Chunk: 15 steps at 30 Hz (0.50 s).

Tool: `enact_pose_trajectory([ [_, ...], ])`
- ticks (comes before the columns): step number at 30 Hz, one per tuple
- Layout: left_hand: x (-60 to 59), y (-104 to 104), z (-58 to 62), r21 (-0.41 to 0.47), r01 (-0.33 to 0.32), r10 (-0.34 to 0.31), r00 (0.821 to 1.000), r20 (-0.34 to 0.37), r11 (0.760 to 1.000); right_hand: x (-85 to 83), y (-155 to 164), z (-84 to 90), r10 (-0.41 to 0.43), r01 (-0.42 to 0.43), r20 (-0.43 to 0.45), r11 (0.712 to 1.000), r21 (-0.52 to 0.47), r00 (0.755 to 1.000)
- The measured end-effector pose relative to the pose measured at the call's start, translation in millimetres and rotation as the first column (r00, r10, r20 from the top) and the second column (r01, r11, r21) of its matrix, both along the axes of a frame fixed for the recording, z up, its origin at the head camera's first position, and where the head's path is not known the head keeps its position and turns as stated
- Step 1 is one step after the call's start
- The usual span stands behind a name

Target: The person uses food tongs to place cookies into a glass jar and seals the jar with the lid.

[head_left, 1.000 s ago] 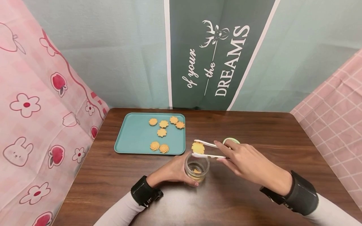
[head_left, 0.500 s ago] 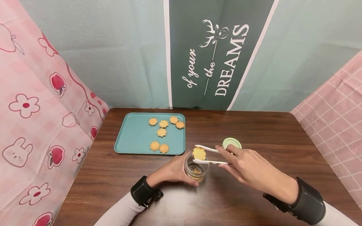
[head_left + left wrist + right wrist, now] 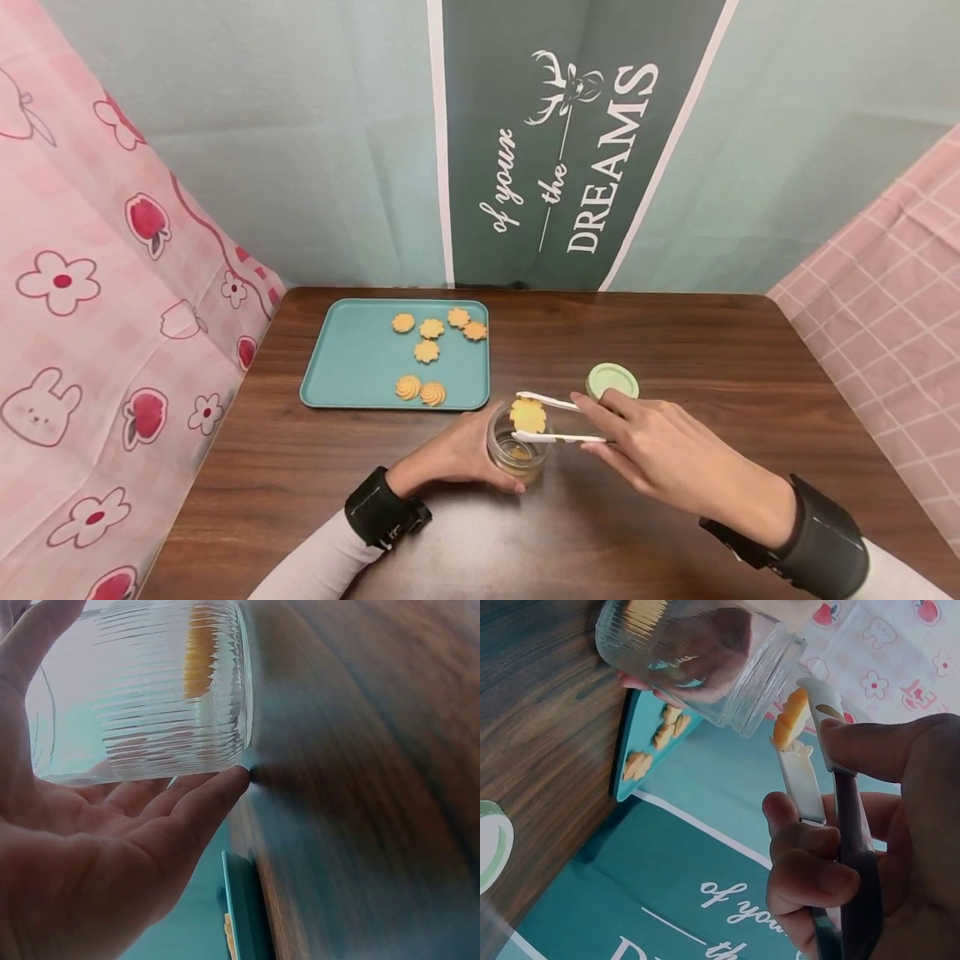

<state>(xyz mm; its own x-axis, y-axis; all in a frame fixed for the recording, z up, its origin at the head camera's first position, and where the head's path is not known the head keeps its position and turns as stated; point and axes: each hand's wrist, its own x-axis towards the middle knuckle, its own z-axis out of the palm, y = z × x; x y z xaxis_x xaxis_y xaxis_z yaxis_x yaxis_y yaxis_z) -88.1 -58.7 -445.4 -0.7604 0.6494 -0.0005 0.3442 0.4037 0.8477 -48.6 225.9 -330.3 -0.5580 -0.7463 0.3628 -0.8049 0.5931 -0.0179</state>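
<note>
My left hand grips a clear ribbed glass jar from its left side, thumb and fingers around the wall. A yellow cookie lies at the bottom inside the jar. With my right hand I hold a pair of tongs with white tips. Between those tips is a flower-shaped cookie, right above the jar's open mouth. In the right wrist view this cookie stands on edge just outside the threaded rim.
A teal tray with several cookies lies at the back left of the wooden table. Beyond my right fingers rests a green lid, partly covered by them. Printed cloths hang behind and on both sides.
The tongs and cookie have come toward me and lower, from beyond the jar's rim to over its mouth. My left hand and the jar have stayed in place.
</note>
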Motion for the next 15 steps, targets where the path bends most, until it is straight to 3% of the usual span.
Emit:
enact_pose_trajectory([
  [15,-0.2,0.0,1.6,-0.004,0.004,-0.004,1.0,0.012,1.0,3.3,0.2,0.0,-0.002,0.002,0.003,1.0,-0.002,1.0],
])
